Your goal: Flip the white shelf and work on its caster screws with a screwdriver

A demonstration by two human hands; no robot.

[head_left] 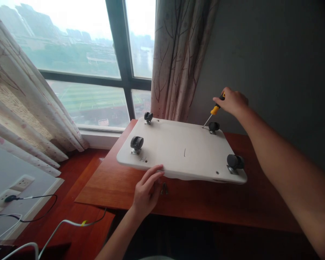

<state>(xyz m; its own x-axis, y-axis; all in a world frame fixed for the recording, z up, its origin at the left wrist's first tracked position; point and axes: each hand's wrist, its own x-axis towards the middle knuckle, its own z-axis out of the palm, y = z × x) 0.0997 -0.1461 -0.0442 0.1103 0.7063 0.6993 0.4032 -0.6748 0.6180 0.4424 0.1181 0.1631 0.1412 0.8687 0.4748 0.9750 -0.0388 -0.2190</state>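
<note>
A white board [178, 148] lies flat on a reddish wooden table [233, 202], with black caster wheels at its corners. My right hand [231, 102] is closed round a yellow-and-black screwdriver [214, 109], whose tip rests on the board beside the far right caster [213, 126]. My left hand [147, 189] holds the board's near edge, fingers curled over it. Small dark screws [164, 188] lie on the table just right of that hand.
Other casters sit at the near left [137, 143], far left [148, 116] and near right [235, 162] corners. A window with patterned curtains [176, 57] stands behind the table. A wall socket with a plug and cables [13, 196] is at the lower left.
</note>
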